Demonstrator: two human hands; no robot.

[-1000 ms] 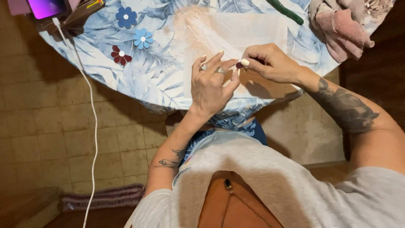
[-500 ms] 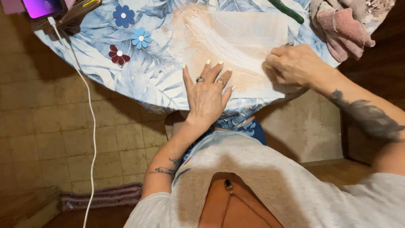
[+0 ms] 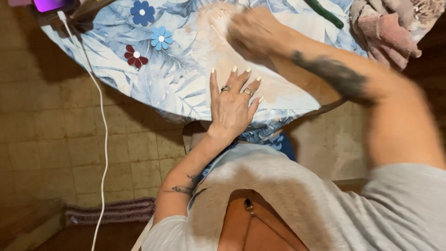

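Both hands rest on the pale sheet (image 3: 260, 69): left hand (image 3: 232, 104) flat and spread, right hand (image 3: 253, 32) blurred, grip unclear.

One screen (image 3: 49, 4) present: far left on the table (image 3: 153, 83), cut off by the frame edge, glowing purple-pink, with a white cable (image 3: 100, 125) hanging from it. No packages, labels or signs visible.

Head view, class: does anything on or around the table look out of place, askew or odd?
One thing: a white cable dangles off the table edge to the floor. The pale sheet lies flat under the left hand; the right hand is blurred.
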